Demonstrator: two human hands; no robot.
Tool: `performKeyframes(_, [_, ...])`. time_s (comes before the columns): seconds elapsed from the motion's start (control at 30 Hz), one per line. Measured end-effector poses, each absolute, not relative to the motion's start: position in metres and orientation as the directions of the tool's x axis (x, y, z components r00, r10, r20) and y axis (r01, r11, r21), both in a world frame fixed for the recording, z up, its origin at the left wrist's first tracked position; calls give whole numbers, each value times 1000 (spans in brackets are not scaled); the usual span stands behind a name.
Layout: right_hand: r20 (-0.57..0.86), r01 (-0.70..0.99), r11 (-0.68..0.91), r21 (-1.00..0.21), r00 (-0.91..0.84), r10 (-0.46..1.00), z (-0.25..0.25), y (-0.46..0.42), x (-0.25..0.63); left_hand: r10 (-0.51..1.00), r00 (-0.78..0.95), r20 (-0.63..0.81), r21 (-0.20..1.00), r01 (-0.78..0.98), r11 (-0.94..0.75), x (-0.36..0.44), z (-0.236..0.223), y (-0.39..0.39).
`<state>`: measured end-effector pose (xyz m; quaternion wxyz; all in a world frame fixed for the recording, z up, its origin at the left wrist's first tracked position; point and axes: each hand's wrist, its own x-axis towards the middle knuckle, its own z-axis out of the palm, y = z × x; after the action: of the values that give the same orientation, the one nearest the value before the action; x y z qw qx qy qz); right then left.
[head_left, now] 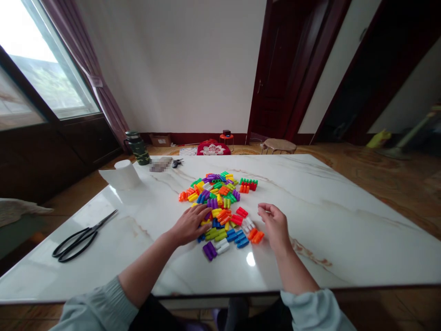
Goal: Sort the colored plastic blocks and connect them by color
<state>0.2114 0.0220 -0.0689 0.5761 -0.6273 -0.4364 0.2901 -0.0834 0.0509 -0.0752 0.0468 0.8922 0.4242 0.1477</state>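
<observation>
A heap of colourful plastic building blocks (223, 189) lies across the middle of the white table (344, 230). My left hand (191, 224) rests palm down on its left side, fingers apart, touching blocks. Some pieces are hidden beneath it. To the right of the heap, my right hand (274, 223) is raised a little, thumb and forefinger drawn together; no block shows in it. Nearest to it are a red block (241, 212), a white block (248, 224) and an orange block (256, 236). Closer to me lie a purple block (209, 251) and blue blocks (238, 238).
Black-handled scissors (84, 236) lie at the left. Behind them stand a paper roll (126, 175) and a camouflage flask (138, 149), with keys (177, 162) nearby. A green-and-red row of blocks (248, 184) sits right of the heap. Beyond the table is a round stool (279, 145).
</observation>
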Motion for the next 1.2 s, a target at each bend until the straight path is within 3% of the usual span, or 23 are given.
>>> performKeyframes(0.2, [190,510,-8,-860,336,923,-70,26,216,792,559,246,191,773,-604,-95,-58,54])
performKeyframes(0.4, [28,804,-224,-551,286,958,-59,7,233,729,660,181,354,648,-674,-74,-35,38])
performKeyframes(0.53, [-21,855,-213,-473,230,973,-65,1,231,681,714,160,363,600,-713,-61,-28,29])
performKeyframes(0.7, [24,849,-167,-502,207,978,-75,5,223,652,750,110,351,585,-731,-57,-28,26])
performKeyframes(0.83, [12,815,-254,-520,305,952,-68,7,226,692,705,153,281,640,-715,-53,-35,30])
performKeyframes(0.9, [25,756,-237,-610,317,948,-64,8,226,708,675,207,238,668,-706,-50,-40,34])
performKeyframes(1.03, [58,497,-53,-866,206,977,-64,11,210,687,694,216,188,660,-727,-43,-52,40])
performKeyframes(1.2, [21,255,13,-967,25,999,-70,10,172,689,693,213,150,673,-724,-38,-64,45])
